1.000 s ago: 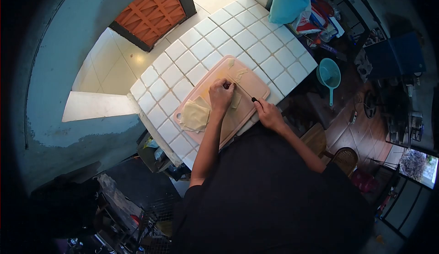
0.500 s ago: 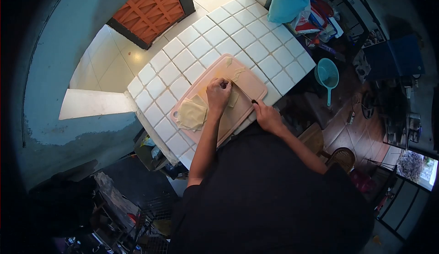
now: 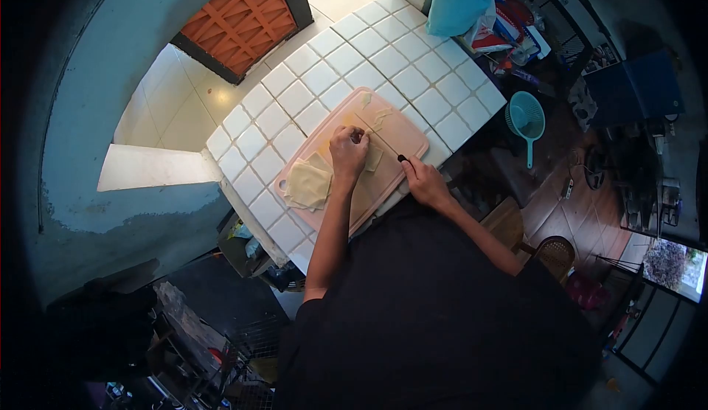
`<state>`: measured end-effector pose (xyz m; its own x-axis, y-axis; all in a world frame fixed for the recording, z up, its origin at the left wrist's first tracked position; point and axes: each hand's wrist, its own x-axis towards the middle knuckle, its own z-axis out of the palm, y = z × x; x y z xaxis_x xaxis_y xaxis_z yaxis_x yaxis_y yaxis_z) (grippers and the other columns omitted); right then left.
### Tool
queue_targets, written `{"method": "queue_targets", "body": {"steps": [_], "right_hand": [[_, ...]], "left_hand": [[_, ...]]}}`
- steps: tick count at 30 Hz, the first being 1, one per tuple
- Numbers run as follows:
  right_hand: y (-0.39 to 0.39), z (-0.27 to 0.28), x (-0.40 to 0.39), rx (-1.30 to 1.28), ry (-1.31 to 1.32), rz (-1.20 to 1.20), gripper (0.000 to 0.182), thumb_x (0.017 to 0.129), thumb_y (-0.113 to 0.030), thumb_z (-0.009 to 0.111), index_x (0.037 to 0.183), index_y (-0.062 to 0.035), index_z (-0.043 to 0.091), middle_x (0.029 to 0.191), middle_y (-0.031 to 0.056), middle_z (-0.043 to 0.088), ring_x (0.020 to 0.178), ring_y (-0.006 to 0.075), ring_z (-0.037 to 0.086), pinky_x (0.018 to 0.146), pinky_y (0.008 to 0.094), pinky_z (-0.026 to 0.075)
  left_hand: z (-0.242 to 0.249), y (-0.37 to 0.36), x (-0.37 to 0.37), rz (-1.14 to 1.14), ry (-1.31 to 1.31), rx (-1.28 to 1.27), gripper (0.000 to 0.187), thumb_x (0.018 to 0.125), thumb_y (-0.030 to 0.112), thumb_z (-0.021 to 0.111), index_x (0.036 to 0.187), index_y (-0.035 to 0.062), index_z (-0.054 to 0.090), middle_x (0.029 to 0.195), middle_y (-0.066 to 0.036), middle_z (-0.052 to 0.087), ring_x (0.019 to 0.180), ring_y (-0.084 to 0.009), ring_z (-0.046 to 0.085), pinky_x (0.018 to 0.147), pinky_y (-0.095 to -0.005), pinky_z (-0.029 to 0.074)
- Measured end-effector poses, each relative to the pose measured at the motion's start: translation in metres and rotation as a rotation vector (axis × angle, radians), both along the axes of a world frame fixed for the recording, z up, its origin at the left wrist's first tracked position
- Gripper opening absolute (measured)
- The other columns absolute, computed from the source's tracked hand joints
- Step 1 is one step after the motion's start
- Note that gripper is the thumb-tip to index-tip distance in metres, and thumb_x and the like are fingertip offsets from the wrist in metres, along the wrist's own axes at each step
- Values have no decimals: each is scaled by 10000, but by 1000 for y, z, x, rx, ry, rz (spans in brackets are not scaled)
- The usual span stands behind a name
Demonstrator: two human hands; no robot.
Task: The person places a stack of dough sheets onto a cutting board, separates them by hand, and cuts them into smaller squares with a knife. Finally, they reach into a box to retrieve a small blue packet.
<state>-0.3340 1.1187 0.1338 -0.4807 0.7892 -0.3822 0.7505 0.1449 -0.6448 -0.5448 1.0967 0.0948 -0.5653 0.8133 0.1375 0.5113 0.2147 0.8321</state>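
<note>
A pink cutting board (image 3: 407,131) lies on the white-tiled counter. My left hand (image 3: 349,150) rests on it, fingers curled down over a pale, thin dough sheet (image 3: 374,158) that shows beside the hand; something dark at the fingertips is too small to make out. In my right hand (image 3: 428,182) is a knife (image 3: 402,158), gripped by its black handle, its thin blade pointing towards my left fingers. To the left of my left hand sits a stack of pale dough sheets (image 3: 308,183). Narrow dough scraps (image 3: 380,119) lie near the board's far end.
The tiled counter (image 3: 322,75) extends beyond the board. A turquoise cloth (image 3: 459,1) hangs at its far right corner, near piled household items. Off to the right is a turquoise strainer (image 3: 525,119). A wooden chair (image 3: 501,226) stands by my right elbow.
My right hand and the knife have drawn back slightly to the left and up. My left hand stays nearly in place, and the whole view has shifted a little.
</note>
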Motion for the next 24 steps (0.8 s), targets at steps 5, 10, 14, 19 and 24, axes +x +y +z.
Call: {"method": "queue_targets", "body": {"steps": [5, 10, 14, 19, 24], "right_hand": [[-2, 1, -2, 8, 20, 19, 364, 1043, -406, 438, 1047, -74, 586, 906, 283, 684, 897, 516, 637, 773, 613, 481], [3, 1, 0, 9, 26, -14, 382, 1041, -410, 442, 1039, -60, 596, 919, 289, 675, 911, 510, 630, 765, 599, 479], [17, -3, 14, 68, 141, -166, 385, 1041, -391, 463, 1005, -39, 615, 920, 272, 678, 935, 499, 629, 746, 565, 480], [33, -21, 43, 42, 258, -266, 392, 1044, -361, 491, 945, -6, 624, 830, 233, 677, 822, 423, 678, 672, 466, 486], [53, -24, 54, -61, 344, -248, 381, 1052, -321, 500, 910, 16, 605, 639, 100, 529, 586, 156, 493, 569, 354, 410]], "left_hand": [[0, -2, 1, 31, -51, -26, 161, 770, 127, 789, 808, -23, 745, 763, -111, 637, 647, -195, 641, 647, -329, 525], [9, -1, 5, 25, -27, -15, 218, 770, 148, 797, 915, -3, 737, 798, -123, 652, 646, -233, 648, 664, -346, 535], [15, 6, 2, -8, -4, -90, 244, 786, 132, 779, 977, 2, 700, 835, -149, 660, 727, -284, 670, 696, -401, 540], [13, 23, -20, 111, 28, -105, 259, 798, 131, 774, 1019, 11, 711, 733, -145, 694, 680, -260, 684, 684, -384, 544], [14, 26, -12, 134, 23, -58, 256, 819, 119, 758, 1043, 8, 703, 800, -156, 697, 670, -273, 674, 689, -380, 553]]}}
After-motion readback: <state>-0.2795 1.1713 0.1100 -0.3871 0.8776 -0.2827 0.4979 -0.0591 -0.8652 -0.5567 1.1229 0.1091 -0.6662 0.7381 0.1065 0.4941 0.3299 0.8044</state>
